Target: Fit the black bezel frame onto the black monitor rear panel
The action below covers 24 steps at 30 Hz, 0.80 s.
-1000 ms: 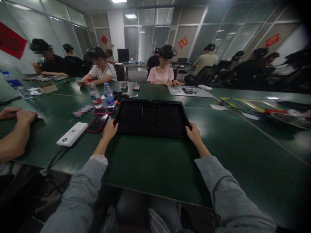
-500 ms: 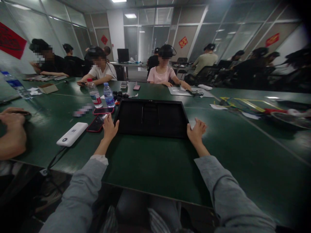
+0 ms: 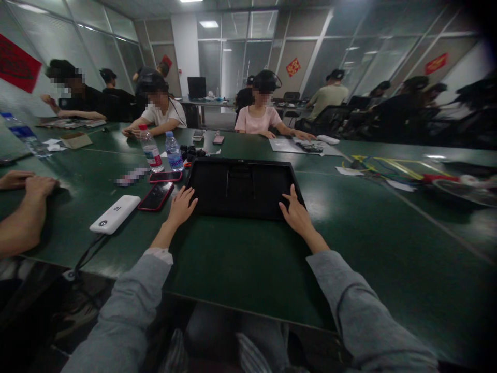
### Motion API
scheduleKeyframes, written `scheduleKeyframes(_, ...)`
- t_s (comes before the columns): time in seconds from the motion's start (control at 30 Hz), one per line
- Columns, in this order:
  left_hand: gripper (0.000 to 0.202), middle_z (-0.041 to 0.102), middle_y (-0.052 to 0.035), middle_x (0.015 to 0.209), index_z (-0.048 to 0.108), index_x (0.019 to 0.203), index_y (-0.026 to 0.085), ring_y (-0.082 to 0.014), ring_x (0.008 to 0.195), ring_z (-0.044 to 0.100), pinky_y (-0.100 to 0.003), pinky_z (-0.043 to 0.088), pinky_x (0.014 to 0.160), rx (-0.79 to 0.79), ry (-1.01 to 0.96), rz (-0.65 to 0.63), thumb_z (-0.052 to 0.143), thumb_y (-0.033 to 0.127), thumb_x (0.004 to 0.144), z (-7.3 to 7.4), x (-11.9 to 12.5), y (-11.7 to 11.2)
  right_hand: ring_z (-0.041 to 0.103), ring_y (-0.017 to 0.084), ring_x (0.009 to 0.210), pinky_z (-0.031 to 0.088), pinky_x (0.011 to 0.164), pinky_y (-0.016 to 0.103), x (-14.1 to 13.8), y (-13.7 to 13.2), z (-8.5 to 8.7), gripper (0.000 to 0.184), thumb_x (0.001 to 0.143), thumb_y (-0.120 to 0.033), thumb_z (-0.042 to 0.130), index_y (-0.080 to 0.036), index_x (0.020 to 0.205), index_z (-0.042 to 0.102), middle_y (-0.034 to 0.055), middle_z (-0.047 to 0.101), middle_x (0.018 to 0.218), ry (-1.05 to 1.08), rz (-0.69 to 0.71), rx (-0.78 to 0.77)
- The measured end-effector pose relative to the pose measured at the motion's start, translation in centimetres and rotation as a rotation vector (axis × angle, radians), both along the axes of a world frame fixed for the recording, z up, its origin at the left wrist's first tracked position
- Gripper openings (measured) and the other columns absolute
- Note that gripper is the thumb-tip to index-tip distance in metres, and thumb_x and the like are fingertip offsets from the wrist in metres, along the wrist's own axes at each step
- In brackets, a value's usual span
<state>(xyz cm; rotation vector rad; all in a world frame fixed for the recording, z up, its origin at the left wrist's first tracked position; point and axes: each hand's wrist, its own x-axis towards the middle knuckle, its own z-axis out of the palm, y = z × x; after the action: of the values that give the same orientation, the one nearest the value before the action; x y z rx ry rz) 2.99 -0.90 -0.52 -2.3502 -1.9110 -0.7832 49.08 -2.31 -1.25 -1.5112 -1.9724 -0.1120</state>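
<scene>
As the panel (image 3: 240, 199) lies flat on the table (image 3: 248, 264) at 12 o'clock, laying it down seems done. The left hand (image 3: 180, 206), by its 8 o'clock corner, and right hand (image 3: 297, 211), at 4 o'clock, grasp nothing; whether they touch it, or work remains, I cannot tell.

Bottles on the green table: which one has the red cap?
The middle bottle of the three; the right-hand bottle and the far-left bottle both have blue caps.

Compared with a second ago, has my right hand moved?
Yes, the right hand moved left, inward over the black tray, which stayed put.
</scene>
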Motion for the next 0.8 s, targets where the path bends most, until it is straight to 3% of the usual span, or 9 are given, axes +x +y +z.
scheduleKeyframes(0.13,0.051,0.048,-0.0101,0.158,0.054,0.147,0.02,-0.0299,0.155,0.028,-0.058,0.039,0.116,-0.02,0.017,0.0,0.041,0.041,0.103,0.14,-0.12,0.09,0.058,0.034,0.129,0.05,0.104,0.057,0.4,0.32,-0.48,0.071,0.102,-0.049,0.032,-0.013,0.163,0.023,0.0205,0.052,0.15,0.013,0.004,-0.016)
scheduleKeyframes(0.23,0.05,0.049,-0.0099,0.158,0.056,0.145,0.02,-0.0303,0.155,0.027,-0.058,0.04,0.116,-0.023,0.019,-0.005,0.041,0.041,0.103,0.18,-0.15,0.1,0.055,0.032,0.133,0.047,0.11,0.056,0.62,0.5,-0.51,0.056,0.102,-0.043,0.032,-0.017,0.148,0.052,0.0169,0.06,0.141,-0.028,0.028,-0.016)
scheduleKeyframes(0.3,0.05,0.049,-0.0103,0.157,0.056,0.146,0.021,-0.0304,0.155,0.027,-0.058,0.04,0.116,-0.02,0.02,-0.009,0.04,0.042,0.103,0.11,-0.17,0.1,0.054,0.031,0.134,0.046,0.112,0.054,0.7,0.58,-0.55,0.052,0.102,-0.04,0.032,-0.016,0.134,0.064,0.017,0.06,0.141,-0.047,0.029,-0.016)
scheduleKeyframes(0.43,0.061,0.044,-0.0157,0.16,0.036,0.158,0.017,-0.0297,0.155,0.028,-0.056,0.04,0.116,0.001,-0.004,0.016,0.041,0.043,0.103,-0.25,-0.17,0.16,0.054,0.03,0.134,0.045,0.113,0.052,0.81,0.67,-0.7,0.051,0.102,-0.039,0.034,-0.014,0.135,0.063,0.0167,0.06,0.141,-0.048,0.021,-0.016)
scheduleKeyframes(0.53,0.071,0.04,-0.0189,0.162,0.022,0.163,0.014,-0.0295,0.154,0.03,-0.054,0.039,0.116,0.029,-0.04,0.026,0.043,0.045,0.102,-0.51,-0.2,0.29,0.055,0.03,0.132,0.046,0.111,0.052,0.79,0.59,-0.7,0.056,0.102,-0.039,0.035,-0.012,0.148,0.052,0.0177,0.059,0.141,-0.037,0.009,-0.026)
scheduleKeyframes(0.67,0.058,0.048,-0.0158,0.157,0.044,0.154,0.019,-0.0304,0.154,0.029,-0.056,0.038,0.117,0.026,-0.045,-0.005,0.042,0.044,0.102,-0.52,-0.3,0.41,0.056,0.031,0.131,0.048,0.108,0.054,0.6,0.41,-0.52,0.066,0.101,-0.039,0.036,-0.012,0.161,0.031,0.0176,0.058,0.143,-0.008,-0.023,-0.04)
scheduleKeyframes(0.8,0.049,0.05,-0.0131,0.156,0.059,0.142,0.021,-0.0323,0.154,0.028,-0.061,0.041,0.113,0.004,-0.033,-0.022,0.042,0.043,0.102,-0.35,-0.33,0.39,0.054,0.031,0.133,0.047,0.109,0.055,0.46,0.39,-0.36,0.053,0.1,-0.037,0.036,-0.014,0.143,0.056,0.0168,0.059,0.142,-0.019,-0.004,-0.041)
